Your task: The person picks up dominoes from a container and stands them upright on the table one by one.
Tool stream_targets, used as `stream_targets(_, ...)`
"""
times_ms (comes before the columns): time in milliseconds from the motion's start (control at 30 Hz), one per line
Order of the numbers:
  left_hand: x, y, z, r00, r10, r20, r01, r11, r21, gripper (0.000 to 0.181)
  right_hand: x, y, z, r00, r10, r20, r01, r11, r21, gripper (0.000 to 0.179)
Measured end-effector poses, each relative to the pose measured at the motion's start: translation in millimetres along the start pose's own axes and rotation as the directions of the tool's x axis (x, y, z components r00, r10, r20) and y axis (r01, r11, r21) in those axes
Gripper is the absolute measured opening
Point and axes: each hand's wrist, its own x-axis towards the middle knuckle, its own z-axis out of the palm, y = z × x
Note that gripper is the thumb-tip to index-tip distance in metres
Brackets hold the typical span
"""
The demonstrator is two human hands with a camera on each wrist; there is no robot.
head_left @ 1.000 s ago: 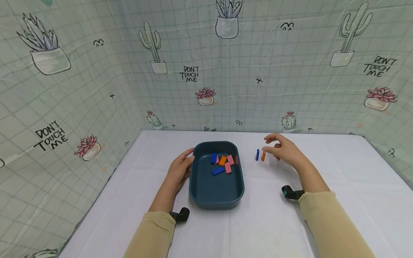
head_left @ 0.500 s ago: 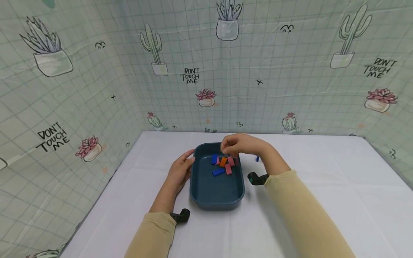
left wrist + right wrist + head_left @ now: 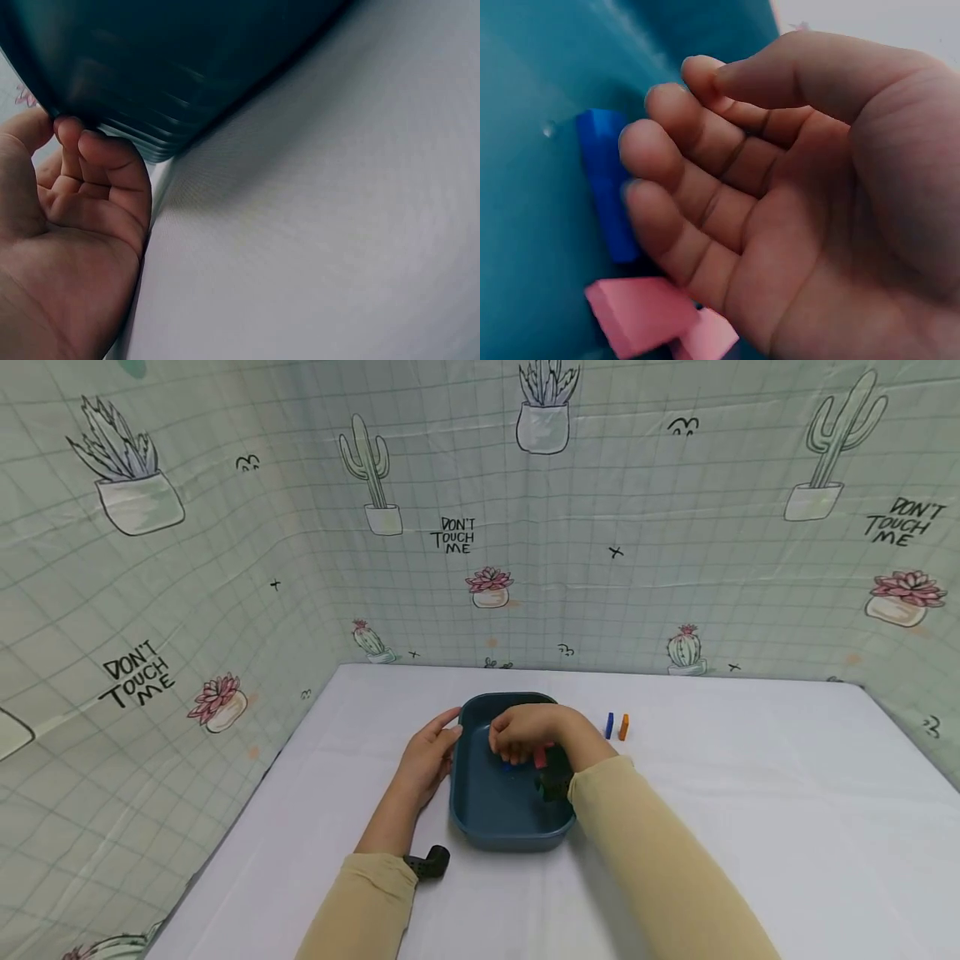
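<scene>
While the left hand pinches the tray at 10 o'clock, the right hand curls inside beside 1 blue block and 2 pink blocks; cannot tell if holding anything. 2 more blocks stand outside at 2 o'clock.

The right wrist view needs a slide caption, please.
Curled right hand beside blue and pink rectangular blocks inside a round-cornered teal tray.

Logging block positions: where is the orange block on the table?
In the head view, the orange block is right of the tray on the tabletop, just right of a blue block.
</scene>
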Motion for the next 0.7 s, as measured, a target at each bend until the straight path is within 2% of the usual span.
stream_targets(100, 0.2, -0.7, 1.2, 1.0, 0.011, 0.01, -0.011, 1.0, -0.009, 0.041, 2.2, 3, 3, 0.999, -0.037, -0.004, 0.037, 0.999, 0.013, 0.02)
stream_targets(200, 0.4, -1.3, 1.6, 1.0, 0.017, 0.01, -0.017, 1.0, -0.022, 0.041, 4.4, 7, 5, 0.995, -0.085, -0.055, 0.086, 0.996, 0.012, 0.017)
stream_targets(300, -0.1, -0.4, 2.4, 1.0, 0.027, 0.014, -0.026, 0.999, -0.019, 0.042, 5.0, 8, 5, 0.991, -0.1, -0.092, 0.097, 0.995, -0.032, 0.016)
stream_targets(533, -0.9, -0.8, 2.6, 1.0, 0.015, 0.0, -0.015, 1.0, -0.001, 0.042, 6.2, 10, 6, 0.996, -0.077, -0.041, 0.068, 0.982, -0.175, 0.016)
stream_targets(700, -0.8, -0.7, 2.7, 1.0, 0.01, -0.006, -0.01, 1.0, -0.004, 0.039, 6.8, 11, 6, 0.993, -0.106, -0.056, 0.091, 0.972, -0.218, 0.017)
